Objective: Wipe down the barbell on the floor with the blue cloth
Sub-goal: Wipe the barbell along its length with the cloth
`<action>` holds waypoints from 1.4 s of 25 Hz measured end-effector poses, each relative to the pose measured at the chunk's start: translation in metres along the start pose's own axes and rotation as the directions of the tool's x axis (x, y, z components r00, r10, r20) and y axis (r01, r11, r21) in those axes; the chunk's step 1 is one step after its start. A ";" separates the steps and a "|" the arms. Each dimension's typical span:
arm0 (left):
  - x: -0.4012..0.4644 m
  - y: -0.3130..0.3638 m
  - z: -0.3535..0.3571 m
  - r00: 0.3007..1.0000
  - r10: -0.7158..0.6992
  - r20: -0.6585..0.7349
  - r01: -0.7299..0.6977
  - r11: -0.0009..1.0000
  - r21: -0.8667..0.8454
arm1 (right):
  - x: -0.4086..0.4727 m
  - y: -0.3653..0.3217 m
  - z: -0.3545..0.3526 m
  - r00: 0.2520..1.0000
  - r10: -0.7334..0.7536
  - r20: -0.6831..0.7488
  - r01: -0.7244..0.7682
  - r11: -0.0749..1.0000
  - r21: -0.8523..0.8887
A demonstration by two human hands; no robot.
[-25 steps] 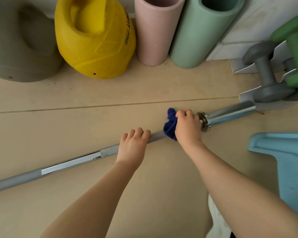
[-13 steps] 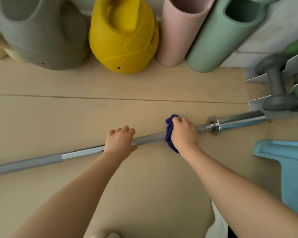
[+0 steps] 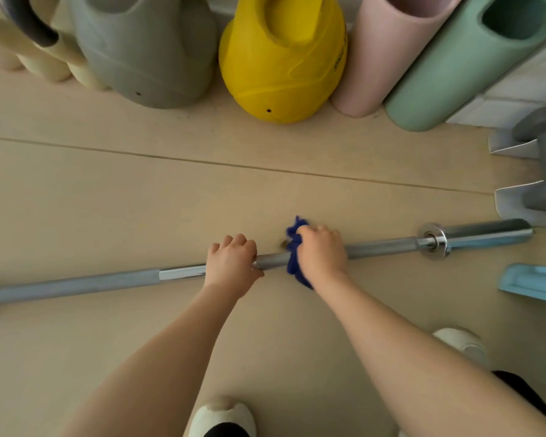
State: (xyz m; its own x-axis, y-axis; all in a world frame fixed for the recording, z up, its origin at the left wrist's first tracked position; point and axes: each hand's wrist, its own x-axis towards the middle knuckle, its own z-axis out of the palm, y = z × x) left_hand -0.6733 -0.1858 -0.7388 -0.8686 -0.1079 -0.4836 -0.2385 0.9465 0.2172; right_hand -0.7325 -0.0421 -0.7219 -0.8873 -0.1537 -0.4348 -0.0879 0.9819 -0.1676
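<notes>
My white shoe sits at six o'clock. Above it my left hand curls around the barbell, which lies flat on the floor running from nine o'clock to three. Just to its right, my right hand grips the blue cloth wrapped around the shaft. Farther out at twelve o'clock stands a yellow kettlebell, a grey kettlebell beside it at eleven.
</notes>
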 end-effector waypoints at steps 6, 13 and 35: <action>-0.006 -0.005 0.011 0.995 -0.070 -0.074 0.071 0.997 0.005 | -0.035 -0.050 0.023 0.954 -0.301 -0.014 0.300 0.946 0.124; -0.003 -0.005 0.008 0.990 -0.112 -0.088 0.102 0.988 -0.112 | -0.018 -0.052 0.014 0.995 -0.092 0.030 0.090 0.994 0.056; 0.007 -0.001 -0.006 0.976 -0.185 -0.114 0.158 0.965 -0.209 | 0.008 0.027 -0.010 0.988 0.039 -0.147 -0.023 0.994 0.109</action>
State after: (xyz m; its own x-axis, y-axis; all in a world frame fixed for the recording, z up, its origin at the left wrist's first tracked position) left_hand -0.6819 -0.1892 -0.7369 -0.8534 -0.3149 -0.4153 -0.4583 0.8328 0.3105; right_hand -0.7468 -0.0157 -0.7210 -0.9469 -0.0976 -0.3063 -0.0177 0.9672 -0.2535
